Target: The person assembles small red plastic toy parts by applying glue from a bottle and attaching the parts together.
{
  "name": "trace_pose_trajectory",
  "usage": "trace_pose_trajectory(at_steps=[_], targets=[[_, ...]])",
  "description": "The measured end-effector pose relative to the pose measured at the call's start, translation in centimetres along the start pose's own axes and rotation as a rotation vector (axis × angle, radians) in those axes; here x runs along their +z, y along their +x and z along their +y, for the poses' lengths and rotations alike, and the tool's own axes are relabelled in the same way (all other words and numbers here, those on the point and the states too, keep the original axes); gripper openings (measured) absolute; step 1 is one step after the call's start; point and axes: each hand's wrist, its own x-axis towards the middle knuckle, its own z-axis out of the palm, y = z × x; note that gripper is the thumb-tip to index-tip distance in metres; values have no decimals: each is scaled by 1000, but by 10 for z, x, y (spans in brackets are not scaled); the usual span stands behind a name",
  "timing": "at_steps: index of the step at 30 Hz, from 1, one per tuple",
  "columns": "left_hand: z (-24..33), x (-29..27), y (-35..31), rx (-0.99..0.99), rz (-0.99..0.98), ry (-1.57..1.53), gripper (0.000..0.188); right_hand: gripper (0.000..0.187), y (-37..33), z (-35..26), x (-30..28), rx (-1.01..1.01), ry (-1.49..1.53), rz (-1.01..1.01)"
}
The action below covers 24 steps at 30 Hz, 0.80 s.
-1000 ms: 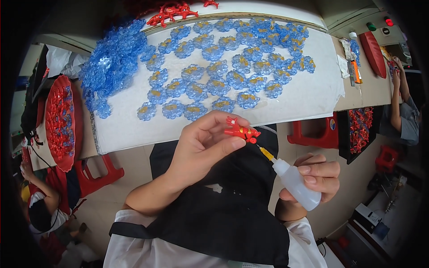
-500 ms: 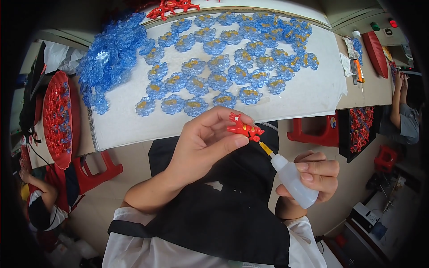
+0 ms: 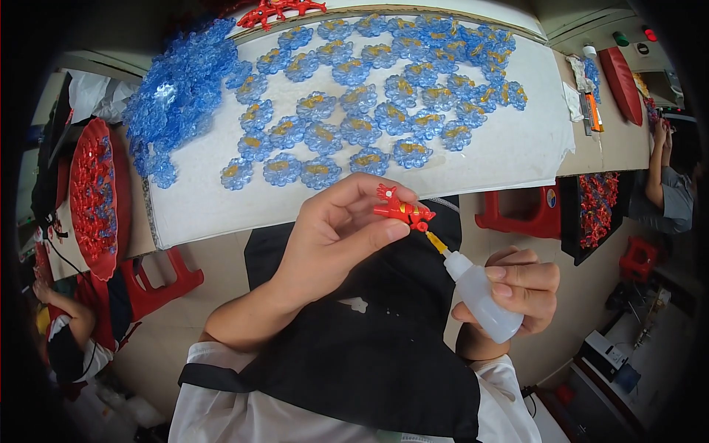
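Between the thumb and fingers of my left hand (image 3: pixel 336 232) is a small red plastic toy figure (image 3: pixel 402 210) with yellow and black markings. My right hand (image 3: pixel 521 288) is closed round a translucent white squeeze bottle (image 3: pixel 484 299), tilted up toward the left. Its yellow needle tip (image 3: pixel 436 242) reaches the underside of the toy figure, at or very near a small round red part; I cannot tell if they touch. Beyond my hands, several clear blue flower-shaped plastic pieces (image 3: pixel 319 134) with yellow marks lie in rows on a white sheet (image 3: pixel 199 214) on the table.
A heap of blue pieces (image 3: pixel 177 96) lies at the table's left. Red figures (image 3: pixel 281 11) sit at the far edge. A red tray (image 3: pixel 122 221) of parts stands left, a black tray (image 3: pixel 572 247) right. Red stools (image 3: pixel 521 214) and co-workers' arms (image 3: pixel 657 162) show at the sides.
The bottle and my right hand have shifted slightly up and left, bringing the needle tip along the toy figure's underside. My left hand still holds the figure in nearly the same place.
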Motion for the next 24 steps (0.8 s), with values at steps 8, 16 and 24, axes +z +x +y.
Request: trace_pose_trajectory(at_steps=[8, 16, 24], targets=[[-1, 1, 2, 0, -10, -14, 23, 46, 0, 0, -1, 7, 8, 6], [0, 4, -2, -16, 46, -6, 23, 45, -2, -5, -1, 16, 0, -16], [-2, 3, -6, -31, 27, -17, 23, 45, -5, -8, -1, 19, 0, -5]])
